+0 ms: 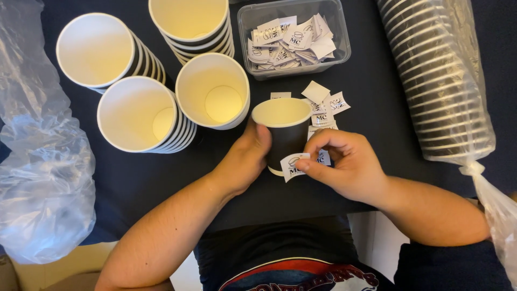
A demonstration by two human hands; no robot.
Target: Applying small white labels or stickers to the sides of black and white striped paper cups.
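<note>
On the dark table [377, 97], far left, lies a crumpled clear bag [37, 161]. Next to it we note four cup stacks [137, 113], white insides up, standing close together, some rims touching.

At centre, our left hand [245, 156] is wrapped around a single black cup [285, 134], fingers closed on its left wall, thumb toward us. The cup stands upright on the table, rim level, just right of the nearest stack.

Our right hand [347, 161] pinches a white sticker [293, 167] between thumb and forefinger, grip clamped on its right edge. The sticker's left part lies against the lower front of the cup; whether it is fully stuck down we cannot tell.

Behind the cup: loose stickers [326, 105] scattered on the table, and further back a clear tub [293, 37] holding more. Far right: a long sleeve of cups [436, 81] in plastic wrap, lying tilted.

Judgement on technique for the step in hand: keep the left hand firm so the cup does not rotate; lay the sticker from one edge across, square to the base line, then smooth outward with the thumb to avoid creases or trapped air. Risk we see: pressing too hard could dent the thin paper wall; a skewed first contact would be hard to correct.
</note>
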